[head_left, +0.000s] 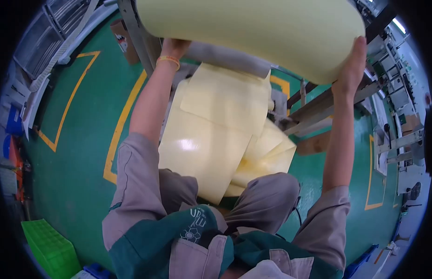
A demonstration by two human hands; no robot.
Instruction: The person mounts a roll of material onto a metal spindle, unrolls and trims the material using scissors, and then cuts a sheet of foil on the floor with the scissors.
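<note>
A large roll of pale yellow sheet material (pixel 253 32) spans the top of the view. My left hand (pixel 177 46) grips it from below near its left end, with the fingers hidden behind the roll. At the right end, my right hand (pixel 351 69) is closed against the edge, thumb upward and the other fingers mostly out of sight. Beneath the roll is a grey roller (pixel 230 59). Loose pale yellow sheet (pixel 206 135) hangs down below it toward my knees, with a crumpled, folded part (pixel 267 156) at its right.
Metal machine frame bars (pixel 138 28) stand left of the roll, and more beams (pixel 313 111) cross at the right. Yellow lines (pixel 118 135) mark the green floor (pixel 81 181). A cardboard box (pixel 125 42) stands at upper left, a green crate (pixel 51 249) at lower left.
</note>
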